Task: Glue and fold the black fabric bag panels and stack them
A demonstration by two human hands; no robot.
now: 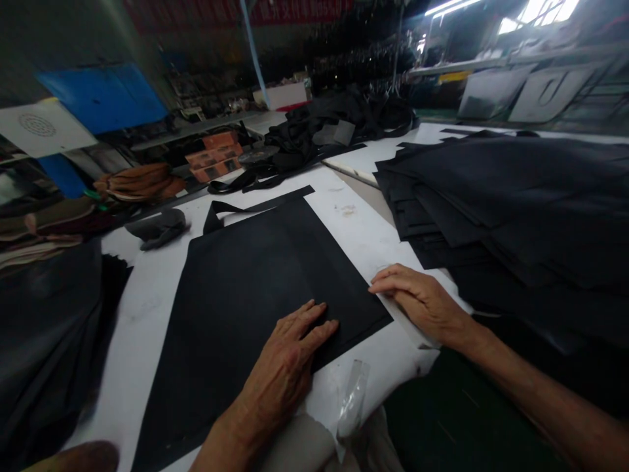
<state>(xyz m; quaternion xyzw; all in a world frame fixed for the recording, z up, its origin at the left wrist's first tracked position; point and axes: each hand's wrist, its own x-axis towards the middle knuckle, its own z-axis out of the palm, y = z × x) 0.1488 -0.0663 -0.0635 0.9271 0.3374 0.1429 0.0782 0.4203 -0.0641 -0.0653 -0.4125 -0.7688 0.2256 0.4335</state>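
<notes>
"Well, where exactly does the black, flat, four-cornered fabric panel (246, 275) lie?"

"It lies on the white-covered table (142, 308), directly before the person, under the left hand (295, 344)."

"And which way does it point?"

"Its far edge is turned away from the person, slanting a little up to the right. One corner points to the right, and another reaches down to the lower left. From this angle I cannot tell surely which side is the longer one, so I do not dare to name its long axis."

"What do the fingers do?"

"Those of the left hand are stretched and slightly apart, laid upon the fabric, grasping nothing. The right hand (422, 298) is at the right edge, with its fingers close together; whether they pinch this edge, I cannot tell."

"Is something in the way?"

"The left hand and its forearm hide part of the near edge. Along the far edge lies a narrow black fabric strap (265, 203), folded at its left end."

"And around it?"

"To the right, a wide stack of black fabric sheets (511, 210), apart from the panel. To the left, a hanging black fabric heap (49, 334) and a small grey crumpled cloth (158, 228). Farther, a tangled pile of black straps (339, 124) and some orange-brown boxes (213, 157)."
</notes>
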